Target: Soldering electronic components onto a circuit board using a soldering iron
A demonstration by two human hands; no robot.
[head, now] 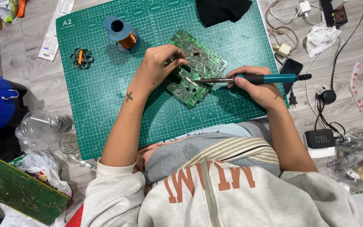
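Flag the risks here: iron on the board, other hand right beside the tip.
1. The left hand steadies the circuit board close to the tip of the soldering iron; a slip could burn fingers.
2. The right hand grips the iron while its cord trails into the cables at the right; a snag might jerk it.

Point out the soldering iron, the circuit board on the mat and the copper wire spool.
soldering iron (265, 78): head view, on its teal handle.
circuit board (202, 63): head view, on its bare upper right area.
copper wire spool (127, 40): head view, on the copper winding.
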